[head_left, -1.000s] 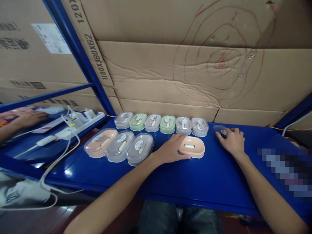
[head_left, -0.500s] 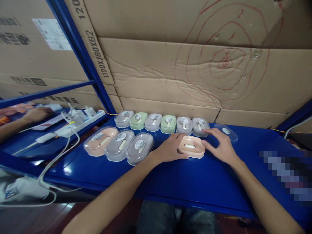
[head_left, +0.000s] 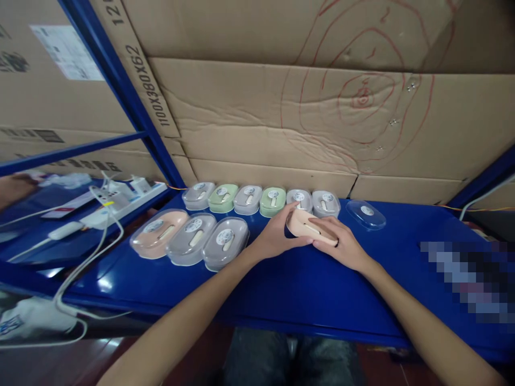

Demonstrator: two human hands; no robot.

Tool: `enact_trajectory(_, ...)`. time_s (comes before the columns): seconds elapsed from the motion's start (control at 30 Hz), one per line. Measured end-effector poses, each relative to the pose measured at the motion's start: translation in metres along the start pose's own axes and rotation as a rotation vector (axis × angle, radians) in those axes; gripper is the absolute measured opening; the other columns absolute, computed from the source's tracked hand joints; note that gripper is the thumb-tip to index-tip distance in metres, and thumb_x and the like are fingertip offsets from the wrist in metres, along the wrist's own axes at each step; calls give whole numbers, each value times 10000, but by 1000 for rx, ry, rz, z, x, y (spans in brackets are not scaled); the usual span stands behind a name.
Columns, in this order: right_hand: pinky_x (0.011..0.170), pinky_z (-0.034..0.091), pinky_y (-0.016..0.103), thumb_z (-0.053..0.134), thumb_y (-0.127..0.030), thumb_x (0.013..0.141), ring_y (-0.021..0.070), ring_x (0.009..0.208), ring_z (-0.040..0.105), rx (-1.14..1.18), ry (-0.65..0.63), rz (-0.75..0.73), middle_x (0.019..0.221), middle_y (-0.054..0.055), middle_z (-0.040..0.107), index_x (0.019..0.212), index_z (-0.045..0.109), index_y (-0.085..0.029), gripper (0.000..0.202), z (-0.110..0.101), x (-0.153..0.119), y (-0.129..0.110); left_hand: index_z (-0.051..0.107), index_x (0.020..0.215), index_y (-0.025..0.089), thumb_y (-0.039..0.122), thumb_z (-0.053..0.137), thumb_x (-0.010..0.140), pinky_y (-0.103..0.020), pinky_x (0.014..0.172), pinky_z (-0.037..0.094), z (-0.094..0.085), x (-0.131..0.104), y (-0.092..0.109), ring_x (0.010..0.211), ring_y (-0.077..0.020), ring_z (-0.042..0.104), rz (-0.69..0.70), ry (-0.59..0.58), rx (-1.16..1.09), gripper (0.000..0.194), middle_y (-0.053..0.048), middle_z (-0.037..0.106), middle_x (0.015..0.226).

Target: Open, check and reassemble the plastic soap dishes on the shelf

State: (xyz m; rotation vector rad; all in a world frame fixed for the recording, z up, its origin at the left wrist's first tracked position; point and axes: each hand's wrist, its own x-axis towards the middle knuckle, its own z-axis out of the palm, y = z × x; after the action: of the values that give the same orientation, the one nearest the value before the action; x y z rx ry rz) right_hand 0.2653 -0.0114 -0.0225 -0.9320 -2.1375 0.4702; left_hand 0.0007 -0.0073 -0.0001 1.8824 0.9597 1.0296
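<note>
Both my hands hold a peach oval soap box (head_left: 301,225), lifted and tilted, with a slot across its visible face. My left hand (head_left: 276,236) grips its left end, thumb along the near edge. My right hand (head_left: 345,241) is closed round its right end, fingers over the top and covering part of it. Behind and to the right, a loose clear lid (head_left: 366,214) with a round sticker lies on the blue table (head_left: 289,297).
Lidded boxes line the back: grey ones (head_left: 246,200) and green ones (head_left: 273,202). Nearer left stand a peach box (head_left: 159,233) and two grey ones (head_left: 225,244). A power strip (head_left: 120,209) with cables and another person's hand (head_left: 18,190) are at far left. Cardboard (head_left: 249,112) backs the table.
The peach box has been picked up and tipped. My right hand has moved left and closed on it. At far left the other person's arm has drawn away toward the edge.
</note>
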Motion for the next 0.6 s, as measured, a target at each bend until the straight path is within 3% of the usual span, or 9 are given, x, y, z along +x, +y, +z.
enact_trajectory(0.17, 1009, 576, 488, 695, -608, 1043, 326, 1141, 732, 119, 88, 35, 1256, 105, 766, 1463, 737, -324, 508, 11, 1, -6, 484, 1628, 238, 405, 1022, 735, -609, 1179, 514, 10, 2, -4, 1352, -383, 659, -135, -24, -440, 1056, -192, 631, 1527)
enact_trajectory(0.4, 907, 578, 447, 653, -804, 970, 347, 1033, 758, 391, 128, 303, 1107, 81, 838, 1263, 851, -254, 654, 15, 3, -6, 636, 1409, 206, 307, 1055, 677, -597, 1151, 535, 14, 4, 2, 1252, -358, 711, -161, 31, -593, 850, -161, 722, 1352)
enact_trajectory(0.5, 970, 599, 475, 636, -829, 962, 366, 1068, 779, 591, 202, 435, 1124, 91, 859, 1218, 855, -229, 688, 16, 5, -6, 641, 1402, 231, 258, 1048, 675, -588, 1148, 538, 13, 3, 7, 1274, -359, 706, -141, 28, -644, 834, -151, 726, 1363)
enact_trajectory(0.6, 1098, 582, 495, 650, -815, 962, 375, 1245, 754, 783, 343, 508, 1272, 105, 842, 1261, 826, -247, 665, 14, 10, -10, 613, 1402, 252, 212, 1054, 646, -558, 1123, 548, 11, 2, 8, 1190, -306, 733, -179, 83, -680, 876, -133, 721, 1372)
